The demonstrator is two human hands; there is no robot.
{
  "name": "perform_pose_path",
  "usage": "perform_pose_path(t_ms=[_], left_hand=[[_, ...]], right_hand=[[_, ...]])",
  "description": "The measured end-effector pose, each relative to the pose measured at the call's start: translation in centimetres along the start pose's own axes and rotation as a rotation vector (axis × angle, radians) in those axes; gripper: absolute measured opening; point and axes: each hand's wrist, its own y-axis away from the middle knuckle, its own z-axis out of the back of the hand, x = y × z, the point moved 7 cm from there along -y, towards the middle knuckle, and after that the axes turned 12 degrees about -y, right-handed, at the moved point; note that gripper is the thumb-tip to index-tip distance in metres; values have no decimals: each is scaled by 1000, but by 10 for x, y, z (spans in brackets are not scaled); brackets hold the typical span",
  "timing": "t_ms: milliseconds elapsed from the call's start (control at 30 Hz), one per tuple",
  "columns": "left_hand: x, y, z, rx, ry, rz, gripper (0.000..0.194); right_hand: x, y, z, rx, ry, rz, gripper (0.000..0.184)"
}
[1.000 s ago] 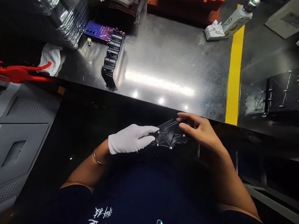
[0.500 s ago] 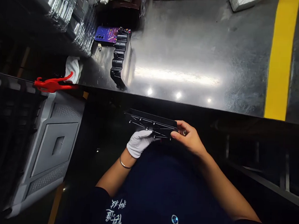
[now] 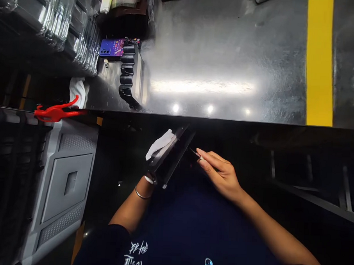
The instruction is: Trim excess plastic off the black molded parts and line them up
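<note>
In a white glove, my left hand [image 3: 159, 144] grips a long black plastic part [image 3: 173, 157], holding it tilted below the bench edge. The part hides most of the fingers and palm. To its right, my bare right hand [image 3: 219, 171] is closed in a pinch. A small thin, dark tool with a pointed tip [image 3: 196, 153] sticks out from thumb and forefinger toward the part. Its exact kind is too small to make out. A narrow gap shows between tip and part.
A metal bench [image 3: 216, 44] with a yellow stripe [image 3: 319, 60] spans the top. On it are a ridged black part [image 3: 128, 71], a purple phone [image 3: 110, 47] and a white cloth [image 3: 78, 92]. A red air gun [image 3: 56, 112] hangs by a grey crate [image 3: 67, 186]. Wrapped stacks [image 3: 58, 22] stand upper left.
The black part has turned from nearly level to a steep slant in my left hand. My right hand has let go of its end and moved slightly away, the small tool now pointing at it.
</note>
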Motion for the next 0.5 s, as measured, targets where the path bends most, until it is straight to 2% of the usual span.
perform_pose_path(t_ms=[100,200,333,500], left_hand=[[-23,5,9,-117,-48,-280,22],[-31,8,8,-139,-109,-360,19],[-34,10,7,-161,-130,-387,16],[-28,9,4,-120,-127,-349,19]], right_hand=[[11,-5,-15,102,-82,-25,23],[10,-5,-24,146,-132,-68,20],[1,-8,-18,62,-122,-106,20],[-5,-13,-6,-31,-86,-107,20]])
